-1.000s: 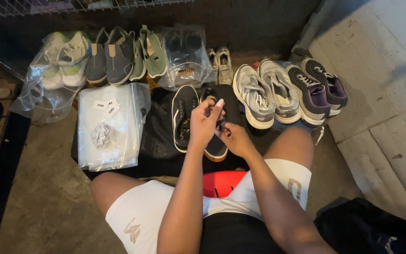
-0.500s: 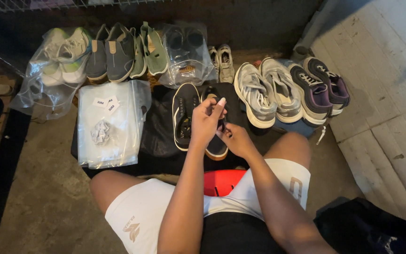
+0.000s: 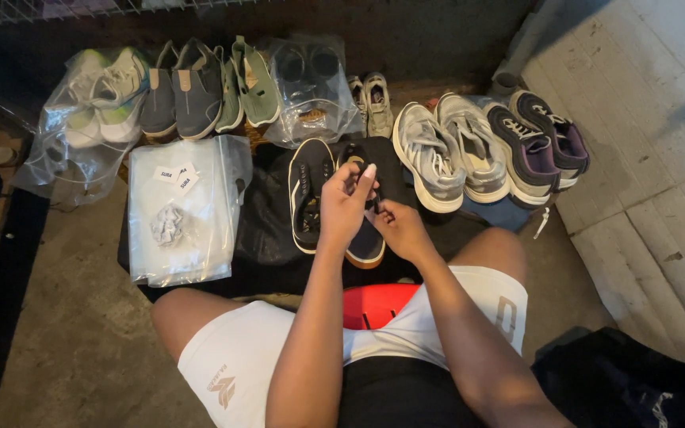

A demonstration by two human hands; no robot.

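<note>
Our left hand [image 3: 344, 208] and right hand [image 3: 397, 227] meet close together over a dark low-top sneaker with a tan sole [image 3: 365, 238], fingers pinching at its black lace [image 3: 373, 201]. It lies on a black cloth [image 3: 267, 230] in front of our knees, just beside its dark twin shoe [image 3: 309, 194]. A clear plastic bag [image 3: 180, 210] sits left; grey running shoes [image 3: 445, 154] sit right.

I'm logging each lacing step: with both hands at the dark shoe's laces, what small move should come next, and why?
Probably draw the lace snug. The left hand and right hand meet over the right-hand dark shoe, pinching something thin there; its mate lies untouched alongside. The lace itself is too small to see clearly.
</note>
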